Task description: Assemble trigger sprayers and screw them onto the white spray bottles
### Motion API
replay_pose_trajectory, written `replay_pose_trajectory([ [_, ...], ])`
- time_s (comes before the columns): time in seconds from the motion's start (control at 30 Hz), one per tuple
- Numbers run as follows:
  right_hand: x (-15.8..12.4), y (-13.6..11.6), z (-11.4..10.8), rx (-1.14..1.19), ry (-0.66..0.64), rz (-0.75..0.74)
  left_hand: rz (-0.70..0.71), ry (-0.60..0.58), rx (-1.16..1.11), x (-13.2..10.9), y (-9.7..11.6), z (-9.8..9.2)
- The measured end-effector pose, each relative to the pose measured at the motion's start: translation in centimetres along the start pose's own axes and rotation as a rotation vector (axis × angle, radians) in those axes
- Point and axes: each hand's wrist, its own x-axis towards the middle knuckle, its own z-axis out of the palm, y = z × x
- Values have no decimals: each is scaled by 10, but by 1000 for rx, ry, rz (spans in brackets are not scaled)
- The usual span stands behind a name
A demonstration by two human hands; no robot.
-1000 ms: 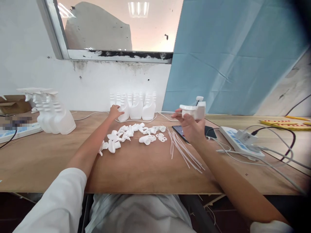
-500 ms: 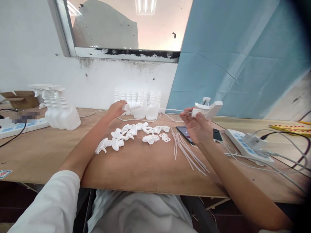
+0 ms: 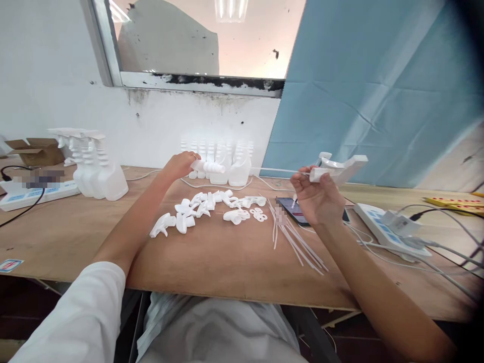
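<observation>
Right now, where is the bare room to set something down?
Bare wood lies in front of the spray heads, between the left forearm and the thin tubes. Another patch lies left of that forearm, in front of the sprayer bottles. Crowded: the middle, with spray heads and rings; the right, around the power strip.

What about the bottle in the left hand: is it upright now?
No, the left hand holds the bottle tipped sideways, with its neck pointing to the right.
</observation>
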Motion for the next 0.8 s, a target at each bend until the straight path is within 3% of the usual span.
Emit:
replay_pose_trajectory([
  [0.17, -1, 3, 1, -20, -38, 7, 13, 6, -40, 0, 2, -2],
  [0.33, -3, 4, 8, -68, -46, 5, 74, 3, -196, -5, 21, -27],
  [0.6, 7, 9, 63, -157, -120, 54, 272, -176, -416, -25, 59, -85],
  [0.7, 12, 14, 83, -175, -157, 16, 307, -274, -438, -32, 66, -95],
  [0.8, 12, 21, 97, -137, -213, 71, 356, -351, -453, -35, 76, -96],
])
